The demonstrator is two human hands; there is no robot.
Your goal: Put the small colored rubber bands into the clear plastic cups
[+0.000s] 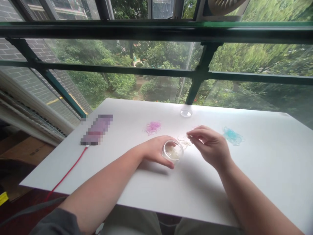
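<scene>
My left hand is wrapped round a clear round plastic jar, tilted with its open mouth towards me. A few pale loops lie inside it. Just right of the jar, my right hand hovers over the table with thumb and forefinger pinched together; whatever is between the tips is too small to make out. Beneath and between the hands spreads a pile of cream-coloured loops that look like small rubber bands. A bit of pink shows behind my right hand, mostly hidden by it.
On the white table lie a pink pile of bands and a teal pile. A clear round lid rests near the far edge. At left, a blurred-out purple phone-like object trails a red cable. Green-framed windows stand behind.
</scene>
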